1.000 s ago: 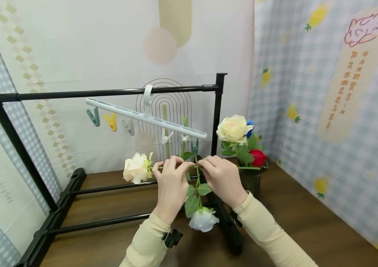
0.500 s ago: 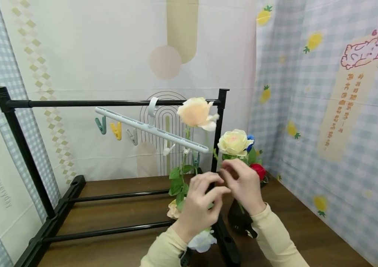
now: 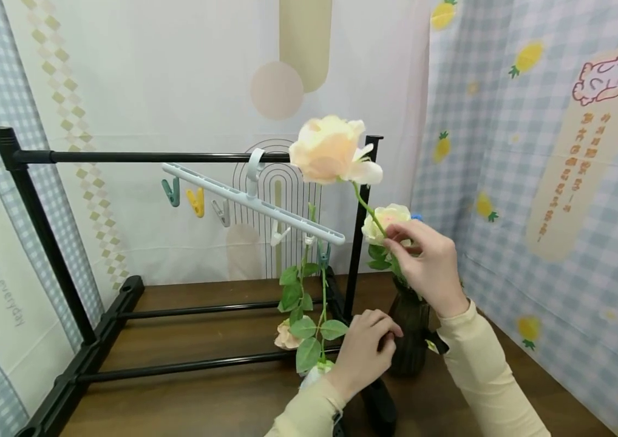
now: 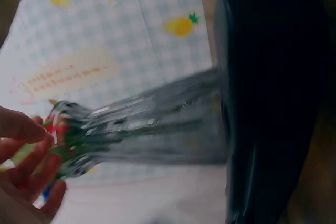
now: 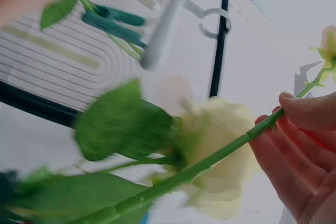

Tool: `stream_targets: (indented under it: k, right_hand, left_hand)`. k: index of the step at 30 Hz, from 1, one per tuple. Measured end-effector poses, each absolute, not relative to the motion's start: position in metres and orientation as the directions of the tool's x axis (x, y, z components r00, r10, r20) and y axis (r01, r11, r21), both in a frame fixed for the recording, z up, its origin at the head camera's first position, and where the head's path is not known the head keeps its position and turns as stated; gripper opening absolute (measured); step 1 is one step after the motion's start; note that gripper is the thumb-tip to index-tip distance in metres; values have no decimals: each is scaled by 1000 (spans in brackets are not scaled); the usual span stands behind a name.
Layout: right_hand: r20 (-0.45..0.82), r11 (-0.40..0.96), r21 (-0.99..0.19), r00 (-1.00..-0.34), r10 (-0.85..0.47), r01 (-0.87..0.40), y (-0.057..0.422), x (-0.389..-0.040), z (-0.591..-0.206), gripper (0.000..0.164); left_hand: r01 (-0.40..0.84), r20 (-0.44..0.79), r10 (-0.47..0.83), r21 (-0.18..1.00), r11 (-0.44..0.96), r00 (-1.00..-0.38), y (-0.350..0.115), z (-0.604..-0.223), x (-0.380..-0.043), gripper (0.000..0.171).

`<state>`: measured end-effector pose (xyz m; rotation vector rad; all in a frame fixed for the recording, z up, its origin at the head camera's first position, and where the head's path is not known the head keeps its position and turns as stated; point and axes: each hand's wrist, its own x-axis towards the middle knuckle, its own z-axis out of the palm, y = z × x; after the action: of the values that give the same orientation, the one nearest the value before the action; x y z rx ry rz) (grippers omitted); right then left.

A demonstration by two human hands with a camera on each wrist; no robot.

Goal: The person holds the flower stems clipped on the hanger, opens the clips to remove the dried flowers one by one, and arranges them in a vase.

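My right hand [image 3: 426,261] pinches the green stem [image 5: 207,163] of a peach-cream rose [image 3: 331,149] between thumb and fingers. The bloom is held high in front of the rack's right post. A dark glass vase [image 3: 410,328] stands below, holding a pale yellow rose [image 3: 387,221]; red petals show at its mouth in the left wrist view. My left hand [image 3: 366,349] hovers left of the vase with loosely bent fingers and nothing in them; whether it touches the glass I cannot tell. Beside it a white rose [image 3: 314,375] and a peach rose [image 3: 286,335] hang upside down.
A pale blue hanger [image 3: 254,201] hangs tilted from the black rack's top bar [image 3: 150,158]. Along it are several clips, including a green clip [image 3: 171,192] and a yellow clip [image 3: 196,202]. Rack feet and lower bars stand on the brown table [image 3: 194,400].
The peach-cream rose has gone from lying sideways between both hands to upright in the right hand. That hand has risen rightward over the vase. My left hand has let go and dropped lower right.
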<state>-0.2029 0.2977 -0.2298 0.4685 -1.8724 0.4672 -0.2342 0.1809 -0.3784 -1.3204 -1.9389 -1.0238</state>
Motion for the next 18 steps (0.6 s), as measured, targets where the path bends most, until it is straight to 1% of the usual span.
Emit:
stream_targets:
  k: [2, 3, 5, 7, 11, 14, 18]
  right_hand:
    - [943, 835, -96, -318, -98, -542, 299, -202, -223, 18]
    - [943, 831, -100, -317, -96, -548, 299, -202, -221, 18]
    - [943, 819, -118, -322, -84, -561, 299, -202, -217, 17]
    - [942, 809, -140, -327, -68, -571, 300, -202, -215, 15]
    - [933, 805, -199, -360, -19, -559, 307, -205, -220, 13]
    - [916, 811, -255, -400, 27, -527, 315, -208, -227, 14]
    - [888, 816, -329, -449, 97, -474, 326, -211, -238, 13]
  left_hand:
    - [879, 695, 540, 403, 254, -474, 191, -381, -235, 14]
    - [847, 646, 553, 453, 277, -526, 196, -381, -236, 14]
    - [781, 560, 561, 542, 308, -610, 204, -381, -238, 17]
    - [730, 500, 554, 589, 346, -666, 212, -381, -240, 26]
    - [660, 402, 541, 594, 460, -739, 225, -383, -243, 56]
    - [628, 343, 546, 586, 512, -765, 233, -385, -245, 77]
    - [574, 278, 549, 653, 493, -788, 241, -390, -246, 91]
